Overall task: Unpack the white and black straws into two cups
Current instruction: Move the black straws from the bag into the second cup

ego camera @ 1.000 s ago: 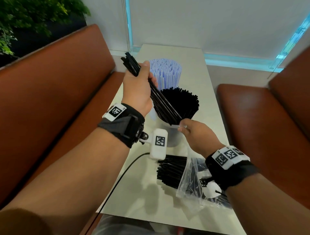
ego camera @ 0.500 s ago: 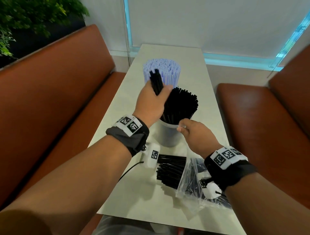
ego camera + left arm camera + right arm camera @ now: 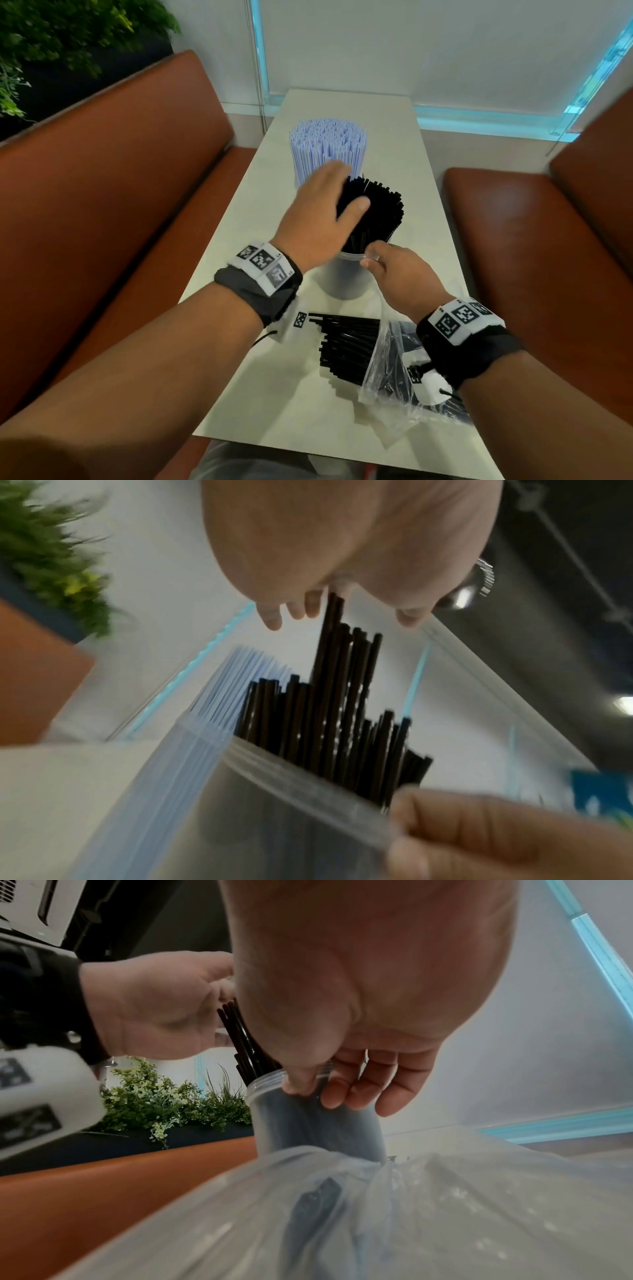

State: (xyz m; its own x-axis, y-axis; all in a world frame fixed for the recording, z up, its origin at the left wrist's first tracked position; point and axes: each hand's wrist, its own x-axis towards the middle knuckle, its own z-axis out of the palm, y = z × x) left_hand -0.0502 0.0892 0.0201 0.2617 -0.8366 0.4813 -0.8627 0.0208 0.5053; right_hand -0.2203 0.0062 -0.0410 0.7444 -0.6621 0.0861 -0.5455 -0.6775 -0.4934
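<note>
A clear cup packed with black straws stands mid-table. My left hand hovers open over the straw tops, fingers and thumb spread; in the left wrist view the tallest black straws reach up to its palm. My right hand pinches the cup's near rim between thumb and fingers. Behind it, a second cup holds white straws. More loose black straws lie on the table by the clear plastic bag.
The narrow pale table runs between two brown bench seats. A green plant stands behind the left bench. A window wall closes the far end.
My left hand swung its bundle of black straws from upper left down into the cup, let go, and now spreads over the straw tops. The right hand stayed on the rim.
</note>
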